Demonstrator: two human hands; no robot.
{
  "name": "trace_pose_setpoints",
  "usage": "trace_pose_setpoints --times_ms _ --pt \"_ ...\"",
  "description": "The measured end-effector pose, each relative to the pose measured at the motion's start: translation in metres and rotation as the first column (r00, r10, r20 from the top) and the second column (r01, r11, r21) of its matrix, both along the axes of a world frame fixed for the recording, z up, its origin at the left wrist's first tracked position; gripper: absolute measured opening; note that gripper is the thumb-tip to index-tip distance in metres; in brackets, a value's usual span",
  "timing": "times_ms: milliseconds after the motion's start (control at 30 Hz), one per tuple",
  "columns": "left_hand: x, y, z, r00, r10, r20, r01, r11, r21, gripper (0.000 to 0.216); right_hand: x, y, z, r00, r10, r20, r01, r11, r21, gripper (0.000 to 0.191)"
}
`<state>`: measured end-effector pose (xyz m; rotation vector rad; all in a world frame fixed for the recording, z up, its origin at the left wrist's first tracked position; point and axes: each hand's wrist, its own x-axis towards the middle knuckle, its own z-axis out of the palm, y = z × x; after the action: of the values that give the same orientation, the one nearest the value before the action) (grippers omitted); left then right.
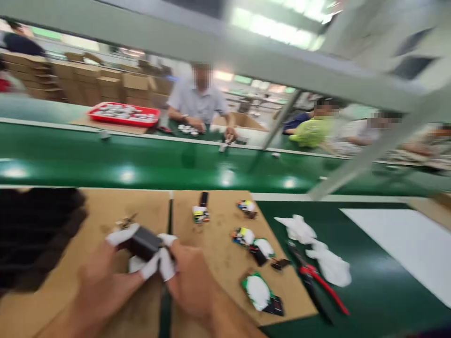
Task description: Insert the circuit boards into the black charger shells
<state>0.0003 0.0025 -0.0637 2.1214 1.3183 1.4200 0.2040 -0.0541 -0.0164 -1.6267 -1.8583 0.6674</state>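
Note:
My left hand (102,277) grips a black rectangular plastic case (146,242), thumb on the near side and fingers on the far side. White finger cots cover the fingertips of both hands. At the case's right end, the fingers of my right hand (190,277) are pinched together; what they hold is hidden and blurred. Just beyond the left fingertips lie small metal pieces (126,220) on the brown board. To the right are several small circuit boards (257,288) with white and yellow parts and black pieces attached.
A dark stack of trays (35,234) stands at left. Red-handled pliers (322,284) and crumpled white tissue (329,265) lie right. Beyond runs a green conveyor belt (158,162). Across it a person (199,101) handles small white parts beside a red tray (123,123). A slanted post (369,155) crosses the right side.

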Motion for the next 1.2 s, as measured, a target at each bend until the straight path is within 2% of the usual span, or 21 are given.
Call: trace_pose_setpoints --times_ms 100,233,400,500,567,633,700,767,933,1033,1200 --pt "0.006 0.006 0.016 1.0 -0.014 -0.025 0.017 0.994 0.112 0.045 0.008 0.007 0.002 0.993 0.081 -0.085 -0.077 0.996 0.05 0.031" --pt "0.02 0.008 0.03 1.0 0.0 -0.021 0.003 0.984 0.178 0.04 0.008 0.009 0.004 0.989 0.098 -0.107 -0.094 0.994 0.047 0.031" --pt "0.02 0.007 0.029 1.0 0.002 0.005 -0.003 0.982 0.191 0.04 0.005 0.01 0.001 0.994 0.09 -0.06 -0.087 0.995 0.052 0.033" --pt "0.022 0.01 0.027 0.999 0.021 0.044 -0.025 0.996 0.087 0.045 0.006 0.013 0.001 0.999 0.041 0.023 -0.043 0.996 0.077 0.028" --pt "0.024 0.013 0.028 0.994 0.01 0.109 0.0 0.996 -0.09 0.05 0.009 0.013 0.004 0.997 0.005 0.076 -0.014 0.993 0.118 0.024" --pt "0.025 0.02 0.03 0.963 -0.009 0.269 0.095 0.947 -0.307 0.055 0.015 0.014 0.008 0.995 -0.018 0.099 0.002 0.986 0.164 0.024" --pt "0.024 0.029 0.032 0.897 -0.012 0.443 0.23 0.867 -0.441 0.057 0.024 0.014 0.012 0.994 -0.032 0.102 0.01 0.978 0.21 0.024" --pt "0.019 0.038 0.033 0.84 -0.02 0.542 0.329 0.814 -0.479 0.058 0.033 0.015 0.015 0.994 -0.05 0.096 0.024 0.968 0.251 0.024" --pt "0.013 0.045 0.037 0.796 -0.061 0.603 0.433 0.752 -0.496 0.06 0.039 0.017 0.021 0.998 -0.051 0.036 0.037 0.949 0.313 0.028" --pt "0.016 0.039 0.038 0.776 -0.067 0.627 0.473 0.719 -0.509 0.061 0.034 0.014 0.027 1.0 0.001 -0.006 0.002 0.928 0.373 0.03" --pt "0.018 0.035 0.036 0.765 -0.061 0.641 0.493 0.696 -0.522 0.06 0.026 0.007 0.033 0.994 0.047 -0.102 -0.001 0.911 0.413 0.019"
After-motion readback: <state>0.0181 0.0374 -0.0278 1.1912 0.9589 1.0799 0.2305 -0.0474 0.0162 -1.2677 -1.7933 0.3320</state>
